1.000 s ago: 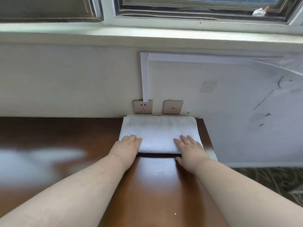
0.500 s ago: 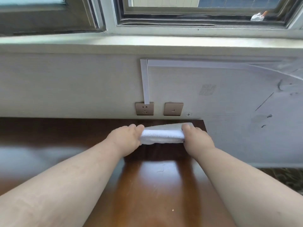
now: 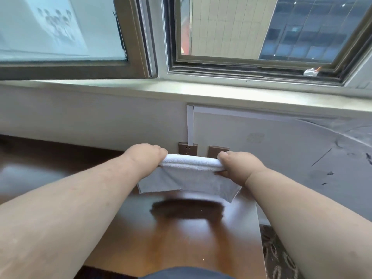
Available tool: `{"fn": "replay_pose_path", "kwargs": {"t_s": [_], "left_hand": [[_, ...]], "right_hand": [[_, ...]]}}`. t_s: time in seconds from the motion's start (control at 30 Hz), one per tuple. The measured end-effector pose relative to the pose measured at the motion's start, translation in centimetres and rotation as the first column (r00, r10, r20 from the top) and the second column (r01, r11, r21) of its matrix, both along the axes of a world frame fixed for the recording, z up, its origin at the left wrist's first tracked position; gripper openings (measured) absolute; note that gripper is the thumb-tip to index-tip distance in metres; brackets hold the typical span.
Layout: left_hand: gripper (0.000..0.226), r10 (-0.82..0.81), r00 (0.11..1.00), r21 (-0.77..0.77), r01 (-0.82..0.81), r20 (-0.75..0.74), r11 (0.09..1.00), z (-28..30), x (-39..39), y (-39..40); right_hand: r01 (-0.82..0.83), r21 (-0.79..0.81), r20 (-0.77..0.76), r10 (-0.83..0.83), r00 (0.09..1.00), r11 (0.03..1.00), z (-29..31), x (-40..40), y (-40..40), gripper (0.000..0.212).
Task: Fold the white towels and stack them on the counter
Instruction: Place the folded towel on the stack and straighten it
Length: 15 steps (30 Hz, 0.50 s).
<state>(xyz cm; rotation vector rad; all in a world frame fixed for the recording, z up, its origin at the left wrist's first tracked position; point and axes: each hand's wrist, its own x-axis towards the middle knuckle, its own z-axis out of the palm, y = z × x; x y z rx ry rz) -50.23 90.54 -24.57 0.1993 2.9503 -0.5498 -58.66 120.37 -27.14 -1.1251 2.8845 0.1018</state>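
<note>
Glossy brown wooden counter runs beneath a window sill, with two brown wall sockets partly hidden behind a folded white terry towel. Left hand and right hand grip its ends above the counter; lower layer hangs loose.

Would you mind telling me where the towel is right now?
The towel is at centre, held between both hands above the counter, just below the wall sockets.
</note>
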Motion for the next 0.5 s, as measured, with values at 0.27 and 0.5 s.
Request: {"fn": "replay_pose_path", "kwargs": {"t_s": [0.27,0.5], "left_hand": [[0.034,0.23,0.972,0.045,-0.227,-0.058,0.973,4.5,5.9,-2.1],[0.039,0.383,0.907,0.012,-0.387,-0.179,0.922,7.1,14.1,-7.7]], "right_hand": [[-0.177,0.033,-0.016,0.177,0.984,0.984,5.7,-0.3,-3.9,0.035],[-0.331,0.024,-0.068,0.331,0.941,0.943,10.0,3.6,-11.9,0.028]]}}
